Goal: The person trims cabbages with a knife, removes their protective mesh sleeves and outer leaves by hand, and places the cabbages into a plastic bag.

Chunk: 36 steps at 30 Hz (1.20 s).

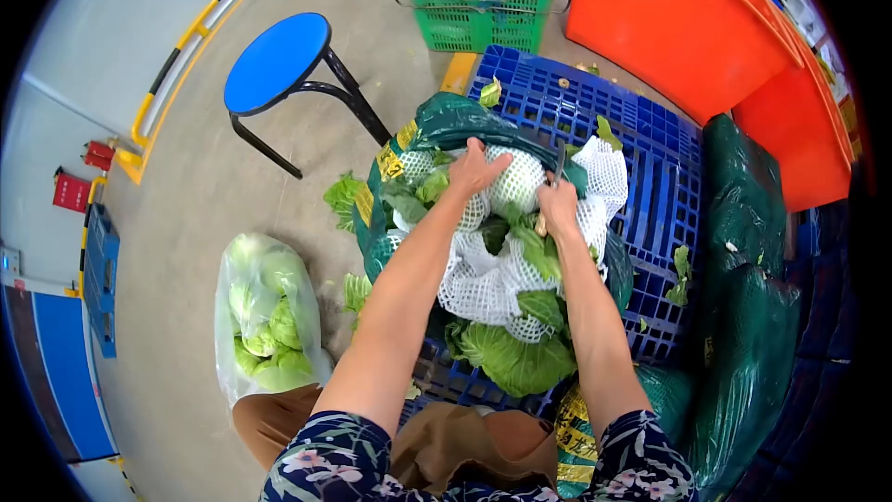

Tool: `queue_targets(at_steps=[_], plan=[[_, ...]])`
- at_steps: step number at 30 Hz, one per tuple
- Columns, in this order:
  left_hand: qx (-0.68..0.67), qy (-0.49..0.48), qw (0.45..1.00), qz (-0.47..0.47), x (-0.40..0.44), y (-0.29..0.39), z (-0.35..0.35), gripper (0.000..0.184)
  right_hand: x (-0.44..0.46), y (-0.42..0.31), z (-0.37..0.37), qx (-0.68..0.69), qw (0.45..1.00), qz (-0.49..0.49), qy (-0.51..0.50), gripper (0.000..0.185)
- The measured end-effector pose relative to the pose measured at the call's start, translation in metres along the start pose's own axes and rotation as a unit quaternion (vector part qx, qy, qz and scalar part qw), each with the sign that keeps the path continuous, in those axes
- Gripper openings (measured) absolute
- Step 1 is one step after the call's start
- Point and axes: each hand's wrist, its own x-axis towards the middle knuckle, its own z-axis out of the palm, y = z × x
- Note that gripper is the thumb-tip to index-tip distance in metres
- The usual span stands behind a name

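Beyond the sleeves (334, 451), a netted cabbage (517, 180) sits in the sack (451, 121), probably heavy and firm but easily bruised, best cupped low. The hands are apart: left hand (472, 172) spread against its side, right hand (557, 204) clamped on a knife (560, 162) beside it.
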Motion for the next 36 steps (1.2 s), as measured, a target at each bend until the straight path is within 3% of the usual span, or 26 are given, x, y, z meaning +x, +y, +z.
queue_targets(at_steps=[2,5,6,10,13,14,17,18,20,21,22,23,24,25,26,28,31,33,34,36], plan=[[-0.022,0.018,0.999,0.037,-0.017,-0.006,-0.004,0.088,-0.011,0.021,-0.001,0.176,0.984,0.016,-0.031,0.053],[-0.047,0.058,0.992,0.098,-0.049,-0.004,0.0,0.092,-0.058,-0.014,-0.031,0.208,0.972,0.03,-0.101,0.055],[-0.052,0.078,0.989,0.111,-0.054,-0.005,0.003,0.092,-0.066,-0.012,-0.03,0.244,0.966,0.005,-0.083,0.055],[-0.17,0.049,0.977,0.117,-0.092,0.006,-0.003,0.089,-0.093,-0.006,-0.051,0.21,0.971,-0.002,-0.114,0.055],[0.102,-0.094,0.988,-0.073,-0.053,0.024,-0.001,0.096,-0.09,-0.001,-0.049,0.174,0.977,0.027,-0.124,0.055],[0.081,-0.088,0.992,-0.044,-0.053,0.022,0.001,0.106,-0.091,-0.004,-0.054,0.164,0.977,0.027,-0.137,0.055],[0.113,-0.108,0.982,-0.108,-0.028,0.023,0.016,0.104,-0.065,0.02,-0.041,0.221,0.963,0.056,-0.146,0.06],[0.13,-0.099,0.982,-0.098,-0.026,0.025,0.023,0.104,-0.049,0.034,-0.031,0.231,0.967,0.031,-0.107,0.054],[0.041,-0.153,0.986,-0.054,-0.031,0.018,0.014,0.103,-0.039,0.032,-0.03,0.122,0.983,0.027,-0.136,0.044],[-0.002,-0.134,0.991,-0.005,-0.02,-0.003,0.041,0.096,-0.033,0.037,-0.033,0.067,0.99,0.059,-0.105,0.016],[-0.098,-0.156,0.982,-0.039,-0.068,0.036,-0.002,0.093,-0.038,0.032,-0.042,0.049,0.99,0.093,-0.091,0.016],[-0.087,-0.078,0.992,-0.042,-0.057,0.018,0.025,0.091,-0.058,0.024,-0.046,0.155,0.982,0.031,-0.103,0.015],[-0.044,0.018,0.999,-0.001,-0.084,0.029,0.016,0.083,-0.064,0.029,-0.052,0.186,0.972,-0.008,-0.144,0.031],[-0.112,0.102,0.986,0.067,-0.094,0.024,0.024,0.093,-0.073,0.032,-0.054,0.252,0.953,-0.022,-0.165,0.058],[-0.081,0.094,0.988,0.089,-0.1,0.05,0.036,0.099,-0.099,0.012,-0.089,0.31,0.926,-0.019,-0.213,0.064],[-0.121,0.146,0.981,0.045,-0.129,0.032,0.017,0.096,-0.109,0.022,-0.075,0.26,0.936,-0.102,-0.213,0.066],[-0.149,0.186,0.97,0.048,-0.163,0.043,0.02,0.099,-0.114,0.018,-0.092,0.253,0.933,-0.08,-0.244,0.066],[-0.153,0.223,0.961,0.051,-0.2,0.044,0.034,0.101,-0.091,0.053,-0.107,0.247,0.931,-0.078,-0.257,0.065],[-0.158,0.236,0.957,0.058,-0.218,0.046,0.038,0.102,-0.095,0.049,-0.109,0.238,0.927,-0.111,-0.268,0.061],[-0.18,0.262,0.948,-0.004,-0.249,0.029,0.063,0.099,-0.11,0.031,-0.099,0.239,0.916,-0.111,-0.303,0.055]])
